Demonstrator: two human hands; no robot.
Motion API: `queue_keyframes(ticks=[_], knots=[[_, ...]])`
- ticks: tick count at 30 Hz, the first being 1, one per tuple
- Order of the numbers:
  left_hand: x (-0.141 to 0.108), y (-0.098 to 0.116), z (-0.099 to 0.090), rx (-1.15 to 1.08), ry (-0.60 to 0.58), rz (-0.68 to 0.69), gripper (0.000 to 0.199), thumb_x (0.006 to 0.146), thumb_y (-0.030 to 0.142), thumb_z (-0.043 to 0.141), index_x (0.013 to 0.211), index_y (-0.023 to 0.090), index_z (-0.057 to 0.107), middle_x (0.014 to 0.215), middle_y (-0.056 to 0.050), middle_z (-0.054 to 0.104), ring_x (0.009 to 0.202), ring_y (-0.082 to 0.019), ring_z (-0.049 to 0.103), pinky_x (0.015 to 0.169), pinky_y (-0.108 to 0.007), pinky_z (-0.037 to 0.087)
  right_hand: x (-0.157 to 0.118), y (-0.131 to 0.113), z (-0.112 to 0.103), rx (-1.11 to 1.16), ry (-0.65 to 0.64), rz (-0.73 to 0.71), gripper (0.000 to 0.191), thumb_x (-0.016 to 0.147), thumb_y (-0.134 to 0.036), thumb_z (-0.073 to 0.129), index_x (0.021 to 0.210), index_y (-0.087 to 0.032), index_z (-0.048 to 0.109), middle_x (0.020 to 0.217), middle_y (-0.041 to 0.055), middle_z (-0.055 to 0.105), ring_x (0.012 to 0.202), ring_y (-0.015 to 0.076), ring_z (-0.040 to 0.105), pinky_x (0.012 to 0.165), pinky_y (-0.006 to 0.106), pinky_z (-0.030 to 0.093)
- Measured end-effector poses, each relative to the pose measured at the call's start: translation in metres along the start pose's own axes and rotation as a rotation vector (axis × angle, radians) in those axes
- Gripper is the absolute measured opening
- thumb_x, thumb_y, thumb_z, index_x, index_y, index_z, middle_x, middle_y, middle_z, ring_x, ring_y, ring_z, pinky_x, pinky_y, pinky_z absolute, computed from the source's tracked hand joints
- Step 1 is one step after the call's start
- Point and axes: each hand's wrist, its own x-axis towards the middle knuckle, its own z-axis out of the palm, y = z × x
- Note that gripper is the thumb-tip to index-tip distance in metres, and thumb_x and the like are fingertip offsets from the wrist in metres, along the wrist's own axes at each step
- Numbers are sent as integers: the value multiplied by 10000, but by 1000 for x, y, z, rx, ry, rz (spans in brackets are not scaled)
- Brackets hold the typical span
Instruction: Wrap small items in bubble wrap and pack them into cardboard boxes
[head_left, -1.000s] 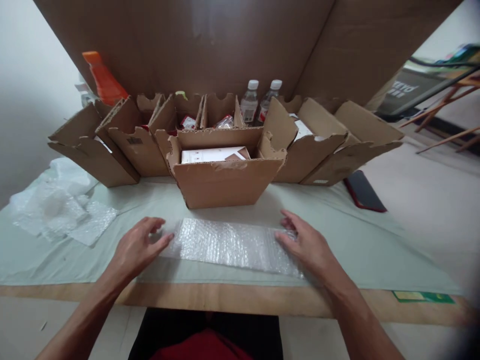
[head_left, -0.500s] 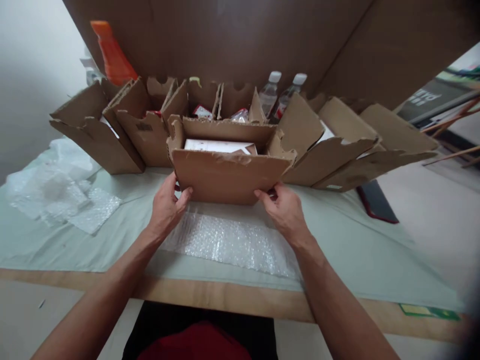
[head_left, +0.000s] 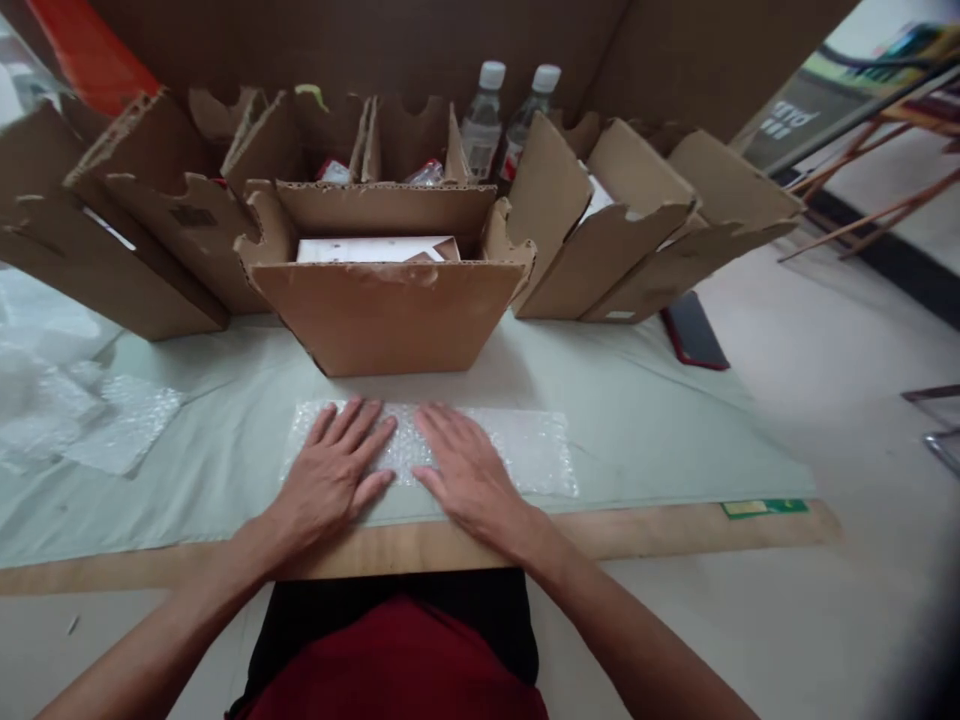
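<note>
A: Where does the bubble wrap (head_left: 536, 450) lie?

B: Flat on the green cloth (head_left: 645, 430), near the front edge of the table (head_left: 660, 525), with an open cardboard box (head_left: 390, 325) standing just beyond it.

A: And the hands?

B: The left hand (head_left: 334, 470) and right hand (head_left: 465, 465) rest palm down on the strip, side by side but apart, fingers slightly spread, gripping nothing.

A: Which is nearer which end?

B: The left hand sits close to the left end; the right presses near the middle, leaving the longer uncovered stretch to its right.

A: Its direction?

B: The long axis runs left to right, roughly parallel to the front edge, crosswise to fingers aimed toward the box.
</note>
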Motion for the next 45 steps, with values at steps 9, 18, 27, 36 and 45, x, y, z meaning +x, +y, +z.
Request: queue_keyframes(ticks=[9,18,27,36,45], knots=[[-27,-34,-33,-51,115,-123,465,1031,463,463,1453,290,555,1616,-123,469,1526,-371,387,1210,-636,356,-127,104,-56,-313,329,515,580,1053,-499,321,1427,-124,558,1503,252,549,1430,394,495,1106,615,422],[-28,-60,-32,144,273,-431,352,842,463,627,1065,203,708,1324,-173,659,1410,-433,473,1157,-648,388,-37,77,-53,-172,144,272,438,993,-382,406,1258,-156,671,1476,197,591,1346,375,566,1060,573,451],[-29,-11,-35,-208,401,-558,134,849,357,564,844,235,622,958,-70,736,939,-268,702,871,-420,557,-70,69,-82,256,186,492,262,853,-484,552,818,-236,632,881,52,730,793,232,674,755,378,526],[-11,-80,-99,-120,439,-620,392,820,356,620,1173,192,667,804,-23,695,747,-208,661,775,-339,520,-76,-33,-41,802,-145,287,449,962,-338,538,1393,-258,633,893,28,739,743,173,683,705,305,568],[55,-132,-97,7,316,-477,511,828,226,686,1328,141,628,1332,-139,672,1254,-301,604,1119,-457,459,-12,-111,10,826,-273,94,341,936,-243,561,1219,-218,748,997,56,765,853,192,684,838,342,537]])
